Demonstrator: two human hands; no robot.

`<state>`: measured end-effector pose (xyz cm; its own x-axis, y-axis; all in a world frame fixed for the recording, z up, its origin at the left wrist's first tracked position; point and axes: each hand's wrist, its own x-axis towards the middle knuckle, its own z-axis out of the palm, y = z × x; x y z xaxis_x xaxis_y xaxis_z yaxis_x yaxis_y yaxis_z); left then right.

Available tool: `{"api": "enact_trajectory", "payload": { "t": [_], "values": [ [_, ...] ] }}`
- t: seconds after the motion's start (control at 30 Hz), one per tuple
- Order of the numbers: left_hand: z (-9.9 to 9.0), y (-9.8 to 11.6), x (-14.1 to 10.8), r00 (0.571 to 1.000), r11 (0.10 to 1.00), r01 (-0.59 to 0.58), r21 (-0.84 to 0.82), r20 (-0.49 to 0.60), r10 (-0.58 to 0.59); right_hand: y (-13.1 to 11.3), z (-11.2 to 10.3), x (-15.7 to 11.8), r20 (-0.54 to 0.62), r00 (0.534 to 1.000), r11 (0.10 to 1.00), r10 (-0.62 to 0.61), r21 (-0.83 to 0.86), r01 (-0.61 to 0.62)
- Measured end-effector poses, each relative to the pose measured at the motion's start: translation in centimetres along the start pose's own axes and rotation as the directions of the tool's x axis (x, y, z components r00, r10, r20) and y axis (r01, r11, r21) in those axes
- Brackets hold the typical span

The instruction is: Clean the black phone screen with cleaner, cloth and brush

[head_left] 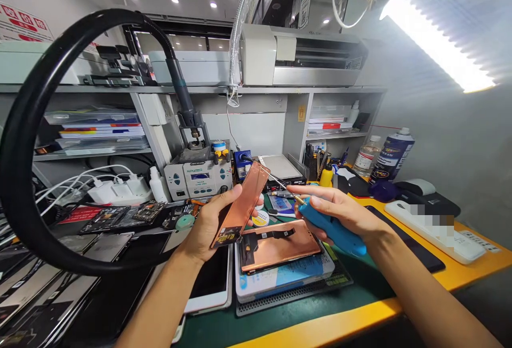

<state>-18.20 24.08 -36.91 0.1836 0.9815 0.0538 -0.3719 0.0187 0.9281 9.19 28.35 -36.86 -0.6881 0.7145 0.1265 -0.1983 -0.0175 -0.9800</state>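
Note:
My left hand [208, 222] is closed around the edges of a copper-coloured phone screen panel [248, 193], held up at a tilt. In my right hand [346, 206] is a blue-handled tool [334, 230] with a brass collar and thin metal shaft. Its shaft points left at the panel's upper end; whether the tip touches cannot be made out. Below both hands, a second copper-backed phone panel [296, 246] with a black flex cable lies on a white and blue box [288, 284]. A white-framed tablet [208, 302] lies beside the box, under my left forearm.
A thick black hose [20, 124] arches over the left side from a soldering rework station [200, 180]. Phone screens [80, 284] crowd the left bench. A white power bank-like object [432, 230], spray can [394, 156] and clear bottle [367, 156] stand or lie right.

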Motion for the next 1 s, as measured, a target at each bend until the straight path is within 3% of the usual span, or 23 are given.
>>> {"api": "enact_trajectory", "payload": {
  "t": [0.57, 1.0],
  "values": [
    [-0.24, -0.49, 0.12, 0.999, 0.996, 0.041, 0.083, 0.008, -0.041, -0.05, 0.33, -0.17, -0.009, 1.000, 1.000, -0.005, 0.015, 0.005],
    [-0.03, -0.56, 0.13, 1.000, 0.990, 0.008, 0.139, -0.002, -0.008, -0.15, 0.43, -0.32, -0.007, 1.000, 1.000, 0.003, 0.014, -0.003]
  ]
}}
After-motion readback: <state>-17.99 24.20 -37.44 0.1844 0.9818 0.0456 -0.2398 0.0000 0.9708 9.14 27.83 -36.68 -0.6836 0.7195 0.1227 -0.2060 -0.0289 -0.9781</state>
